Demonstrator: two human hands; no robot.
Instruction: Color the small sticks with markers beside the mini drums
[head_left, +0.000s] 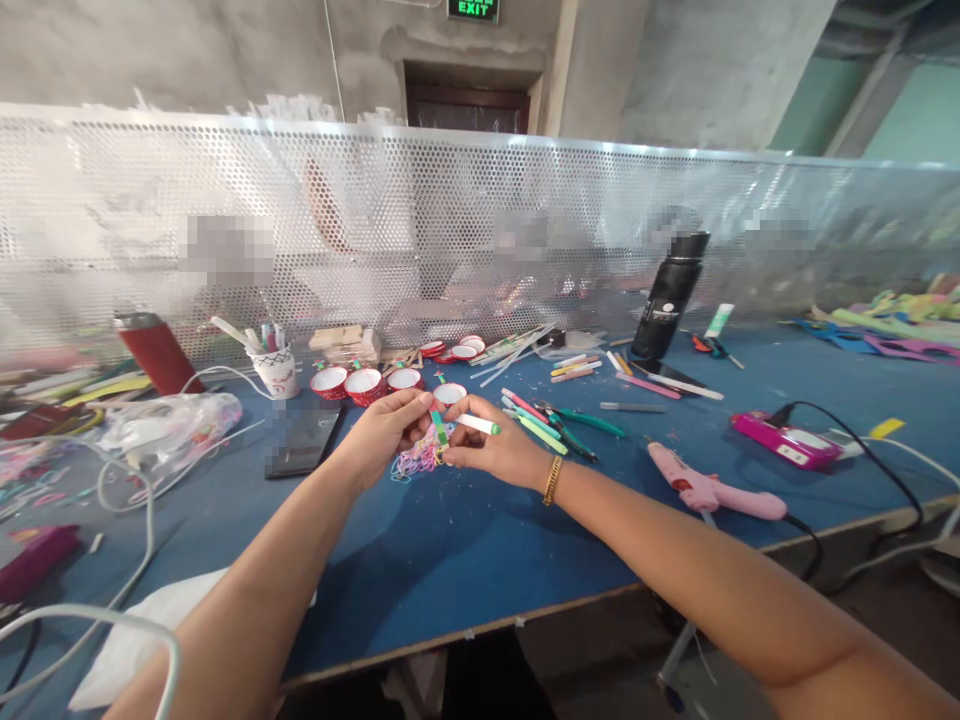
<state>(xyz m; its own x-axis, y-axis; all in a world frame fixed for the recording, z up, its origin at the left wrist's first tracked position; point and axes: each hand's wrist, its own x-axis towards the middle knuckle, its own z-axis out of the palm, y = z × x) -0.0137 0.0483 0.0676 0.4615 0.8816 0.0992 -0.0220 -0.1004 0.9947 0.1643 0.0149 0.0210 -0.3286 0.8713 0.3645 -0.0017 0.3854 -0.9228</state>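
Near the middle of the blue table, my left hand [390, 432] pinches the upper end of a small green strip [439, 430]. Close on its right, my right hand [499, 440] holds a white marker with a green end [478, 424] between its fingers, the fingertips near the strip's lower end. Beneath the hands lies a bundle of multicoloured thin bands [420, 456]. Just beyond them stand red-rimmed white cups [365, 385], one of them [450, 395] right behind the fingers.
Markers [536, 420] and green-handled pliers [589, 422] lie right of the hands. Farther right are a pink glue gun [712, 490], a pink power strip [787, 442] and a black bottle [667, 300]. A black phone-like slab [306, 442], marker cup [274, 370] and red bottle [156, 352] are left.
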